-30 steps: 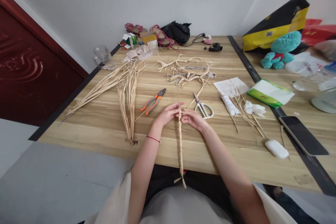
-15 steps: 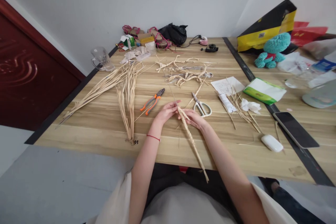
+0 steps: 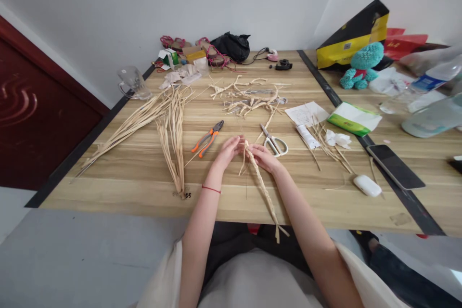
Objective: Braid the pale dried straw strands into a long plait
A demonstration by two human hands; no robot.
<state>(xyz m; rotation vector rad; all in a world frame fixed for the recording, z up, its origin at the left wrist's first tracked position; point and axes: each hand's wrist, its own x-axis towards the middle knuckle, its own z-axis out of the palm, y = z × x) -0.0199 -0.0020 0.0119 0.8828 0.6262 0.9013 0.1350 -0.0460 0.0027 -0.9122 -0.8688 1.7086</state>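
A pale stick wrapped in raffia strips (image 3: 263,185) slants from between my hands down past the table's front edge, loose strip ends at its lower tip. My left hand (image 3: 229,150) is closed at its upper end, fingertips partly hidden. My right hand (image 3: 264,158) grips the same stick from the right, just below the top. A short loose strip hangs from the upper end between my hands. Scissors with pale handles (image 3: 276,144) lie open beyond my right hand. Orange-handled pliers (image 3: 208,139) rest left of my left hand.
Bundles of raffia strips (image 3: 175,139) spread at the left, by a glass mug (image 3: 133,83). Wrapped branch pieces (image 3: 249,101) lie farther back. To the right are a tube (image 3: 308,136), a tissue pack (image 3: 354,118), a phone (image 3: 397,166) and a white case (image 3: 367,186).
The loose strip at the top has swung from the right side of the stick to the left. The stick has turned, its lower end now showing splayed strips. The view has shifted slightly.
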